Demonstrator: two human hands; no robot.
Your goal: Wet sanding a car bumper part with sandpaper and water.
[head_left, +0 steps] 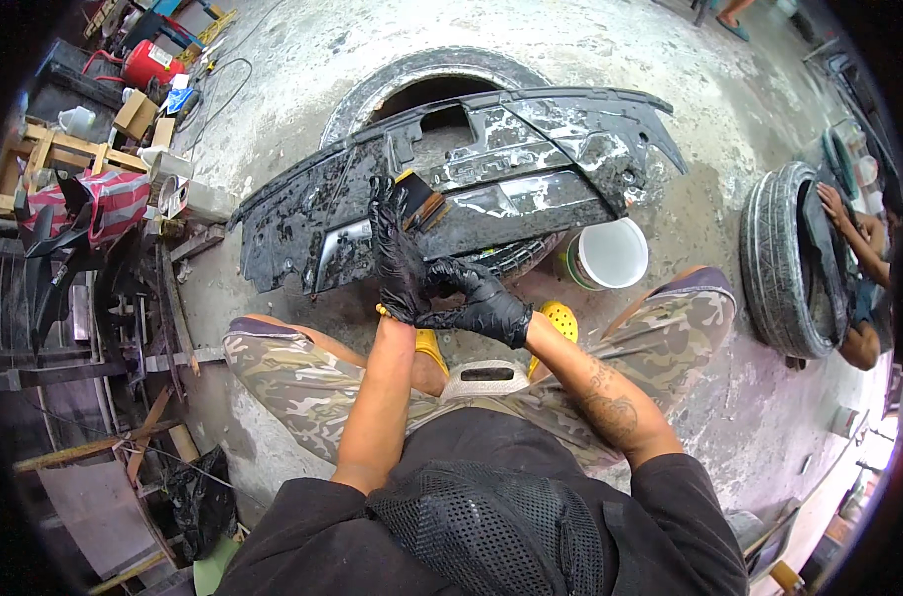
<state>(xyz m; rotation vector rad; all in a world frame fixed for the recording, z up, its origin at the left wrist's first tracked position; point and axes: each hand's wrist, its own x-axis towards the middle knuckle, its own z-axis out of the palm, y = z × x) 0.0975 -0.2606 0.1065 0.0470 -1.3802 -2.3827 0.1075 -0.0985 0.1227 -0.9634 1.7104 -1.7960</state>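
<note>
Black gloves cover both of my hands, which meet in front of my lap. My left hand (399, 253) points away from me with its fingers stretched out. At its wrist, my right hand (483, 298) pinches the black glove near the yellow-edged cuff. Just beyond them lies a long, wet black vehicle panel (322, 204) with cutouts and patches of whitish suds or glare. A small brown and black tool (427, 211), perhaps a brush, rests on the panel beside my left fingers; its exact kind is unclear.
The panel rests over a tire (357, 99). A white bucket (613, 253) stands by its near right edge. At right, another person's hand (833, 206) touches a second tire (777, 263). Scrap wood, a striped bag (114, 204) and a red tank (151, 64) crowd the left.
</note>
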